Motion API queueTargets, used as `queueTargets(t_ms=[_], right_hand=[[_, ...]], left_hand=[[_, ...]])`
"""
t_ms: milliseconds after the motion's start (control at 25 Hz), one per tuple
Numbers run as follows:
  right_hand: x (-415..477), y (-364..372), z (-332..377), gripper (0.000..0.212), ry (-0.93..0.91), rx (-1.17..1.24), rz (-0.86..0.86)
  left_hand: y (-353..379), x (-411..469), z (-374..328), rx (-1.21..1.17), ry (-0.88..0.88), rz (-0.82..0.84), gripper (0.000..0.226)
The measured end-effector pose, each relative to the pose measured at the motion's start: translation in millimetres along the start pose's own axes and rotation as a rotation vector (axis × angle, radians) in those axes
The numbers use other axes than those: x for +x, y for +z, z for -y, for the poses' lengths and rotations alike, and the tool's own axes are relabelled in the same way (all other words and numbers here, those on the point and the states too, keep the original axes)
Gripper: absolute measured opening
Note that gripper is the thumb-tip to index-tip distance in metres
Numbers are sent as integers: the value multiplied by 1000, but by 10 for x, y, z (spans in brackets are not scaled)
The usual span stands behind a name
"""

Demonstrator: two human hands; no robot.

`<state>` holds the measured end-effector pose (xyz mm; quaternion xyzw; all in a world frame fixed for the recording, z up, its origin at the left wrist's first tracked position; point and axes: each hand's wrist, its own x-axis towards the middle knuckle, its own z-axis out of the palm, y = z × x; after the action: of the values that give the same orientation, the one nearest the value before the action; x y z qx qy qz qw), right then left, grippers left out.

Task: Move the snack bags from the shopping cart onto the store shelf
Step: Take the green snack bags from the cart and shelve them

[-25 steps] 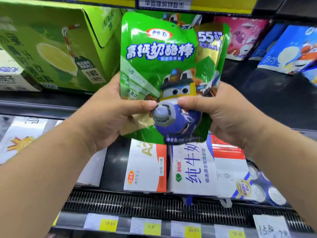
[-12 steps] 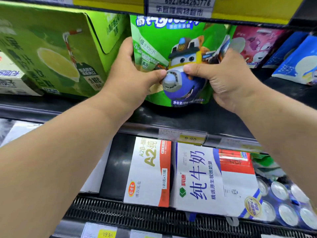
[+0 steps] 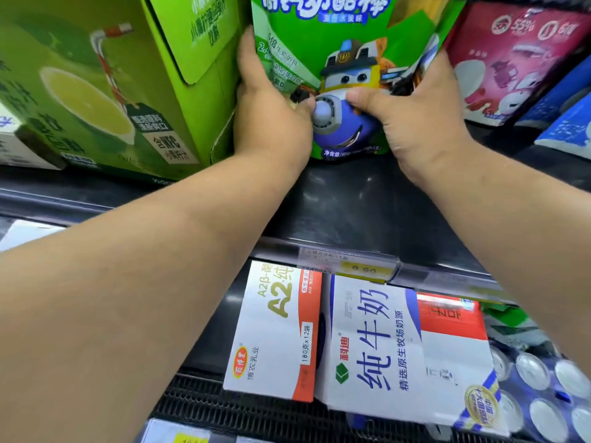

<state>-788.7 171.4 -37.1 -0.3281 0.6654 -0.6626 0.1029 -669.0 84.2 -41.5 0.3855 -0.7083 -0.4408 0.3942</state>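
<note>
Both hands hold one green snack bag (image 3: 348, 36) upright on the dark shelf (image 3: 367, 206), its bottom edge resting on or just above the shelf surface; which of the two I cannot tell. The left hand (image 3: 271, 113) wraps the bag's left edge, fingers behind it and thumb across the front, and the right hand (image 3: 415, 110) grips the right edge the same way, the two thumbs nearly meeting on the blue cartoon nose printed low on the pack.

The slot is tight. A large green drink carton (image 3: 105, 84) stands just left of the bag, and the back of the left hand is pressed against its side flap. On the right a pink snack bag (image 3: 511, 59) leans close to the right hand's knuckles, with blue bags (image 3: 566, 123) further right. The bag's top runs out of view.

Below the shelf lip, a yellow price tag (image 3: 364, 268) sits in its rail. The lower level carries a white and orange A2 milk box (image 3: 278, 330), touching a white and blue milk box (image 3: 393, 343), with foil-lidded cups (image 3: 543, 388) at the right
</note>
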Motion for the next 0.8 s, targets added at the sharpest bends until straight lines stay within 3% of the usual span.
queueTargets(t_ms=[280,560,800], right_hand=[[73,38,-116,65,37,-1,-12],[-363,-140,-10,112,320,14,27],[-1052,-262,644,89,498,-128,177]], left_hand=[[60,54,28,103,-44,41,91],[-257,-294,41,241,-160,182,100],[-841,-793,-434,218,-271,339,88]])
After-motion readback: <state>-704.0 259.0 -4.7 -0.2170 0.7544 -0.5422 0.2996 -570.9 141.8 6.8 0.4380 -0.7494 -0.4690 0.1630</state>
